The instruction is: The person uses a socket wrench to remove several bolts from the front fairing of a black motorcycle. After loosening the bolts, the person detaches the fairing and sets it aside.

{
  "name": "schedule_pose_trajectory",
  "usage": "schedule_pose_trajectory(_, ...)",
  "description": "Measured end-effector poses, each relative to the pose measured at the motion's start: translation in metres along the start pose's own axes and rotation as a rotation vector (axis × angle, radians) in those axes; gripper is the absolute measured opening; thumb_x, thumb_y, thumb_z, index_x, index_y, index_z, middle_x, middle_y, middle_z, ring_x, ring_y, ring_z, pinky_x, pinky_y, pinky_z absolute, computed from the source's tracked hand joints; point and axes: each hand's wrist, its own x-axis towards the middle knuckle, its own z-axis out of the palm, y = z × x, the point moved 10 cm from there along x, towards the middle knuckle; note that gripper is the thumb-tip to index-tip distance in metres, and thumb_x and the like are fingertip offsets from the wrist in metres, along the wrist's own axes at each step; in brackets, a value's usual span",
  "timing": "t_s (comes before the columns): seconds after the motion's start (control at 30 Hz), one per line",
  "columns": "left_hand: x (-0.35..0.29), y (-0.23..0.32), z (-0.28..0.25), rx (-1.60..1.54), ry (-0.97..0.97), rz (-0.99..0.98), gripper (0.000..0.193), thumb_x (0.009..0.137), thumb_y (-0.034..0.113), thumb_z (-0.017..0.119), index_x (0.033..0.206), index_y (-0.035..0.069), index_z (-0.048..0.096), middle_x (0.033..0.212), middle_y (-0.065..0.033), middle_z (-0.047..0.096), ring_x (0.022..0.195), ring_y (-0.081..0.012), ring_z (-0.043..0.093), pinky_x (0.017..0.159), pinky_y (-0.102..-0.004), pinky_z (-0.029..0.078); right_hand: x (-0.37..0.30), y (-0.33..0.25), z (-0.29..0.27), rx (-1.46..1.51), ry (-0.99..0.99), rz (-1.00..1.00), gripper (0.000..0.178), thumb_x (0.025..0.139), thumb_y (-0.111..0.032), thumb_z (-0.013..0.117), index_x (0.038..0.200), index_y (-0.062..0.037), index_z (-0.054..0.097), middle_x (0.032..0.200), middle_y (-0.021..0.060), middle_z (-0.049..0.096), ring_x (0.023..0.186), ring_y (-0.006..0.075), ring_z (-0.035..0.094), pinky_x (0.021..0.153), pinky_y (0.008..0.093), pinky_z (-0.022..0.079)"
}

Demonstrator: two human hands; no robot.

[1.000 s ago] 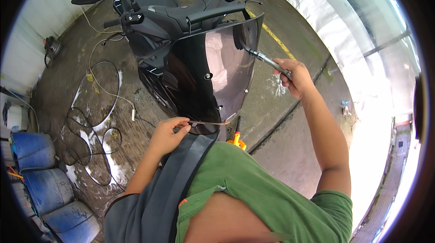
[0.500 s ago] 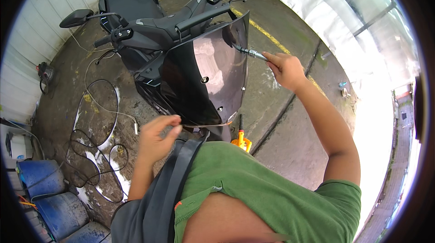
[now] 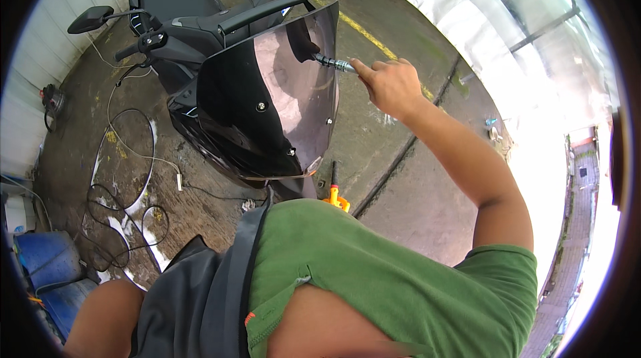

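In front of me stands a dark scooter, its large tinted windscreen (image 3: 230,91) facing me. My right hand (image 3: 395,87) is closed around a silver cylindrical tool (image 3: 342,65) with a dark ribbed front part. The tool points left at the windscreen's upper right part, near a dark curved shape (image 3: 302,41) that shows there; whether it touches cannot be made out. Screw heads (image 3: 262,107) dot the windscreen. My left hand is out of the picture; a bare limb (image 3: 103,321) shows at the lower left edge, and I cannot tell whether it is arm or knee.
A yellow tool with a black nozzle (image 3: 336,199) is just below the windscreen. Black and white cables (image 3: 127,208) loop over the wet, stained floor at left, near blue drums (image 3: 48,258). A mirror (image 3: 91,19) juts out left of the handlebar. White sheeting hangs at right.
My left hand has left the windscreen's lower edge and gone out of view. The scooter sits further left and higher in the picture. My right hand still holds the tool at the windscreen.
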Motion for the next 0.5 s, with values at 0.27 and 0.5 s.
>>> schedule_pose_trajectory(0.27,0.015,-0.012,0.103,-0.114,-0.096,-0.035,0.028,0.090,0.024,0.051,0.101,0.002,0.063,0.092,-0.0093,0.061,0.078,-0.0212,0.059,0.070,-0.0379,0.049,-0.019,0.039,0.072,1.529,-0.615,0.710,0.031,0.098,-0.021,0.056,0.120,0.0001,0.063,0.067,0.0032,0.058,0.047,0.0072,0.039,0.039,0.0252,0.027)
schedule_pose_trajectory(0.5,-0.004,0.006,0.010,0.016,0.073,-0.004,0.028,0.085,0.019,0.055,0.101,-0.002,0.064,0.091,-0.0106,0.061,0.077,-0.0204,0.059,0.069,-0.0372,0.050,0.006,0.009,0.012,-0.021,-0.064,-0.079,0.028,0.097,-0.020,0.057,0.121,-0.0062,0.063,0.063,-0.0009,0.053,0.048,0.0093,0.040,0.047,0.0283,0.036)
